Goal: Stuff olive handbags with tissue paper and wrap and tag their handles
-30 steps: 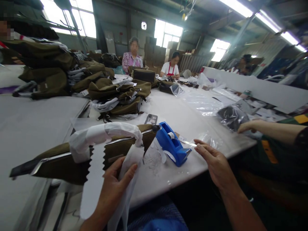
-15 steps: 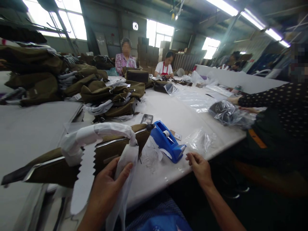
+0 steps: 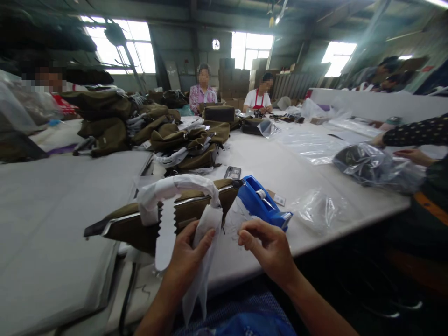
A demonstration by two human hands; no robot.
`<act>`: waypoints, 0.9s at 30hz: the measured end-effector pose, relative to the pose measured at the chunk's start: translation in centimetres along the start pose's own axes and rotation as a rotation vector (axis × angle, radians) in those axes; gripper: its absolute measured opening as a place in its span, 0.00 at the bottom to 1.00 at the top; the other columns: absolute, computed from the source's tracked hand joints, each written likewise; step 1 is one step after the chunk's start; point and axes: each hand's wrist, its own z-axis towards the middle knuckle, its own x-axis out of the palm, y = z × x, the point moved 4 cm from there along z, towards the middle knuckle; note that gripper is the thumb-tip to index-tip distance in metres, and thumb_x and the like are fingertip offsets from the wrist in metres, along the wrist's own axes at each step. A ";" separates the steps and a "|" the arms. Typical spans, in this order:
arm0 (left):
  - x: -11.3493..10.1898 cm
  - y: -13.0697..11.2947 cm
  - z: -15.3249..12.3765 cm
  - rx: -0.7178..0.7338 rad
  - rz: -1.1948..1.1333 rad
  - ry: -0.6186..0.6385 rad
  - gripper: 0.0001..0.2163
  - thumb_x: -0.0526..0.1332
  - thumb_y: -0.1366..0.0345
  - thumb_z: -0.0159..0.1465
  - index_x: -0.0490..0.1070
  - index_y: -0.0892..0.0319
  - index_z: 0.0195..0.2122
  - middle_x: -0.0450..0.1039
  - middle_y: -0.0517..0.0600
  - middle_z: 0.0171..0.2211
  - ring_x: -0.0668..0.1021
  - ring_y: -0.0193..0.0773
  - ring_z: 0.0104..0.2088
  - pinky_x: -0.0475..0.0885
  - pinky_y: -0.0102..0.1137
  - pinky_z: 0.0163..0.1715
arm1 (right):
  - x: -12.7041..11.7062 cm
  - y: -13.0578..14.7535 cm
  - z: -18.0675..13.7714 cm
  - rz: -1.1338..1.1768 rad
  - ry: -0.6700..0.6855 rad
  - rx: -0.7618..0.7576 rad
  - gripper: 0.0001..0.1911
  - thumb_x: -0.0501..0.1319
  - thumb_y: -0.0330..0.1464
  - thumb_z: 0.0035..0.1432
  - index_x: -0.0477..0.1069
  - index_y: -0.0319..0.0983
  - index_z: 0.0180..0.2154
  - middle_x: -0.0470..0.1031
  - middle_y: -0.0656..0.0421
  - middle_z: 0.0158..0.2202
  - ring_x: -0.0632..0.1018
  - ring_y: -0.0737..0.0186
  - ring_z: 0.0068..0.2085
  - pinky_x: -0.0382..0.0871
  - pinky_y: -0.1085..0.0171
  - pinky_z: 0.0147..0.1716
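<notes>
An olive-green bag [image 3: 136, 233] with a silver zipper lies in front of me. White wrapping paper [image 3: 178, 183] covers its arched handle, and a white strip with a scalloped edge [image 3: 165, 238] hangs beside it. My left hand [image 3: 194, 242] is closed on the loose end of the wrapping paper at the handle's right side. Just to the right, my right hand [image 3: 266, 245] is raised with thumb and forefinger pinched together; whatever they hold is too small to make out. Behind that hand stands a blue tape dispenser [image 3: 262, 200].
A phone [image 3: 233, 172] lies behind the dispenser. Crumpled clear plastic [image 3: 322, 210] is on the right of the table. Olive bags [image 3: 189, 144] are piled at the back left. A co-worker's hands, far right, hold a plastic-wrapped item [image 3: 371, 163]. Other people sit across the table.
My right hand has moved left from beside the tape dispenser's front end toward my left hand. The view has turned left. My left hand keeps its hold on the wrapping paper.
</notes>
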 end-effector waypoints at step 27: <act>-0.4 -0.7 -0.5 -0.067 -0.204 0.113 0.20 0.67 0.50 0.61 0.78 0.63 0.44 0.79 0.52 0.36 0.77 0.43 0.37 0.71 0.31 0.38 | 3.7 -6.2 3.0 0.257 0.173 0.398 0.27 0.64 0.54 0.58 0.73 0.36 0.25 0.75 0.59 0.21 0.69 0.71 0.19 0.60 0.71 0.19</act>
